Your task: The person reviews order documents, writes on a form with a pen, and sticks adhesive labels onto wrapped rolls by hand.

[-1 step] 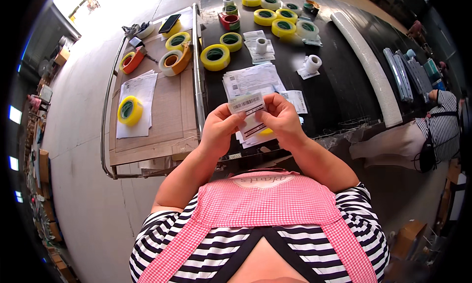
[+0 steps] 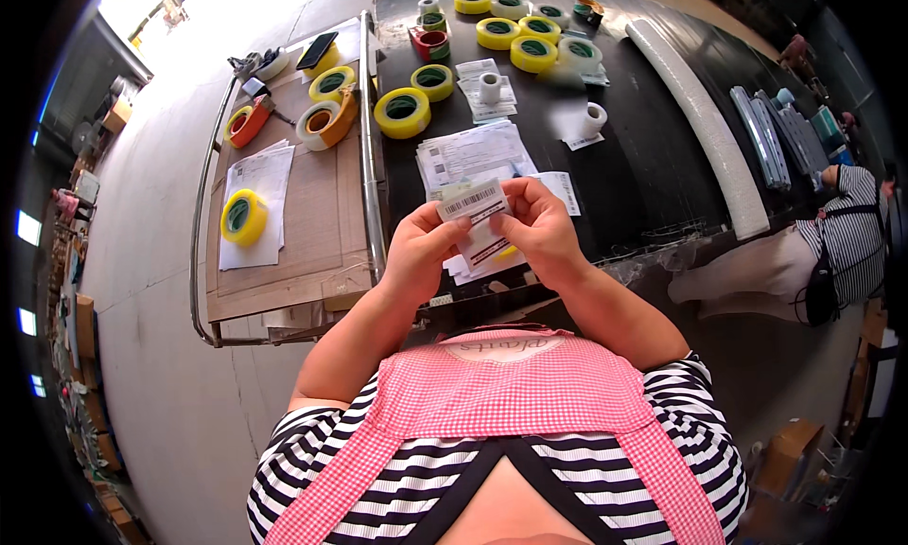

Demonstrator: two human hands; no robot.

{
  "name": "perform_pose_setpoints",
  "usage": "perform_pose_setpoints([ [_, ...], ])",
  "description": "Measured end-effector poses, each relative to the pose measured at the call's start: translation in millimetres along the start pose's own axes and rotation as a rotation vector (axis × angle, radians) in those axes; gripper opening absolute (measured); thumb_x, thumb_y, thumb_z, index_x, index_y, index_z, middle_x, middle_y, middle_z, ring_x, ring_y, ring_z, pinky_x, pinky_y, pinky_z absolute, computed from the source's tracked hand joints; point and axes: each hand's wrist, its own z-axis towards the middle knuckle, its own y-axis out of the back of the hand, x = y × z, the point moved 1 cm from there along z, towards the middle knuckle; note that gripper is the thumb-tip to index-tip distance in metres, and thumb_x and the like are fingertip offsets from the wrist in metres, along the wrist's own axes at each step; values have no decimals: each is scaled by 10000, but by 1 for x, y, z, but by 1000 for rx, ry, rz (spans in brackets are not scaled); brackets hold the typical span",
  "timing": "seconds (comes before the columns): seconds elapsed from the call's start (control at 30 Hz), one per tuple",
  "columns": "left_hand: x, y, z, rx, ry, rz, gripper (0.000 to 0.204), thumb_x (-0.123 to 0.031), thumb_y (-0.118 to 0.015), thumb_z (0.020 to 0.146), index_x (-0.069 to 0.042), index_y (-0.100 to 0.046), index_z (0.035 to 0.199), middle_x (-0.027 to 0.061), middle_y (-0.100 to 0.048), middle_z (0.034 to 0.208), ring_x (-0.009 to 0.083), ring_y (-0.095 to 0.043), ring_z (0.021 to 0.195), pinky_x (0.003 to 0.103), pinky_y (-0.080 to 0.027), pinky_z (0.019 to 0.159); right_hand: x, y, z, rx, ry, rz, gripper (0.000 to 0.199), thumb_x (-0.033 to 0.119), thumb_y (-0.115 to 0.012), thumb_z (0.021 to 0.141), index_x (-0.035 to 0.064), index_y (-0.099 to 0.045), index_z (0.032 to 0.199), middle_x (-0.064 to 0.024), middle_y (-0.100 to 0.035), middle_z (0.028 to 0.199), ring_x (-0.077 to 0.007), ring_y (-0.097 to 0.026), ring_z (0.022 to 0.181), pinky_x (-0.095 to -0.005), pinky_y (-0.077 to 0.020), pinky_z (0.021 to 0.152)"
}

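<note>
Both my hands hold a small white barcode label (image 2: 478,214) in front of my chest, above the near edge of the black table. My left hand (image 2: 426,247) pinches its left side between thumb and fingers. On the other side, my right hand (image 2: 541,228) grips it with the thumb on its face. Beneath and beyond the label lies a stack of printed paper sheets (image 2: 473,157), partly hidden by my hands. A bit of yellow shows under the label, too covered to name. Another printed slip (image 2: 561,190) lies just right of my right hand.
Several yellow tape rolls (image 2: 402,114) and small white label rolls (image 2: 593,119) stand on the black table (image 2: 624,185). A long white roll (image 2: 700,129) lies at right. A metal-railed cart (image 2: 322,214) adjoins at left, holding tape, papers and a phone (image 2: 318,50). Another person (image 2: 842,233) bends at far right.
The table and its contents sit slightly farther left in the picture. My hands keep nearly the same grip on the label.
</note>
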Motion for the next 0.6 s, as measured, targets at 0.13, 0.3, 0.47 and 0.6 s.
perform_pose_setpoints([
  [0.13, 40, -73, 4, 129, 110, 143, 283, -121, -695, 823, -13, -622, 1074, 53, -665, 973, 118, -618, 860, 280, -493, 804, 30, 74, -51, -50, 177, -70, 258, -53, -579, 857, 17, -526, 1100, -44, -592, 920, -78, -585, 847, -225, -487, 749],
  [0.3, 109, -176, 10, 331, 169, 282, 281, -97, -694, 831, 15, -632, 1080, 39, -658, 945, 96, -605, 866, 243, -481, 787, 77, 170, -113, -193, 632, -885, 323, 24, -687, 771, 56, -558, 1065, -78, -605, 942, -216, -580, 824, -337, -471, 755],
  [0.47, 160, -259, 19, 200, -118, 493, 121, -98, -685, 839, -5, -657, 910, 10, -589, 898, 94, -573, 809, 235, -460, 705, 121, 227, -176, -346, 673, -1093, 207, 145, -789, 719, 61, -675, 871, -51, -618, 861, -245, -594, 840, -371, -466, 791],
  [0.6, 179, -304, 32, 304, -359, 907, 91, -22, -688, 764, 10, -602, 767, 68, -549, 851, 154, -545, 714, 271, -435, 612, 126, 259, -198, -424, 470, -807, 209, 115, -789, 743, 46, -657, 889, -55, -627, 834, -159, -614, 715, -277, -492, 646],
])
